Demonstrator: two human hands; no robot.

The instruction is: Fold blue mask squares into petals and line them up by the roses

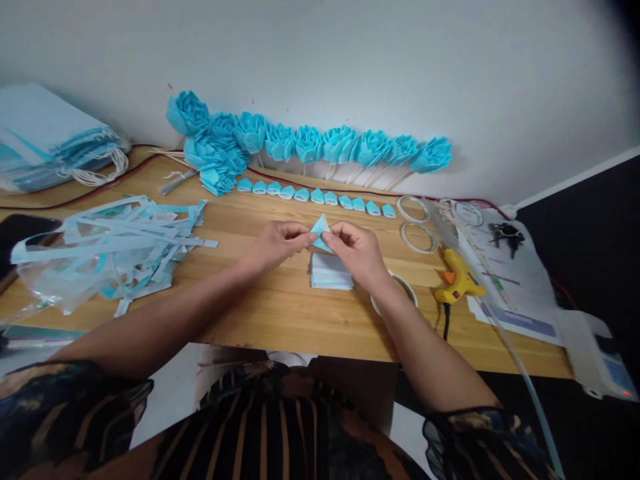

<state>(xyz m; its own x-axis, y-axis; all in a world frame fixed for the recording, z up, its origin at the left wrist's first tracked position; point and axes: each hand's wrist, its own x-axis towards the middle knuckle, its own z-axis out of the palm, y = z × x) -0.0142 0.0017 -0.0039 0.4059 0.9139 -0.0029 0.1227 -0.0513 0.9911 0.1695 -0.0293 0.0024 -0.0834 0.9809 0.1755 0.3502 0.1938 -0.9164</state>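
Observation:
Between my left hand (283, 243) and my right hand (356, 247) is a small light-blue piece folded to a point (321, 230). Both hands pinch its lower sides between thumb and fingers, tip upward. Just below it lies a stack of pale cut pieces (331, 272), partly behind my right hand. Beyond my hands runs a row of small folded blue petals (301, 195), each with a pointed top. A roll of tape (407, 290) lies partly hidden under my right forearm.
Blue flowers on sticks (309, 143) lean against the wall. Cut strips and scraps (145, 240) heap at left, near stacked blue-white sheets (45, 140). At right are two tape rings (419, 237), a yellow glue gun (457, 277), papers (530, 287) and keys (507, 235).

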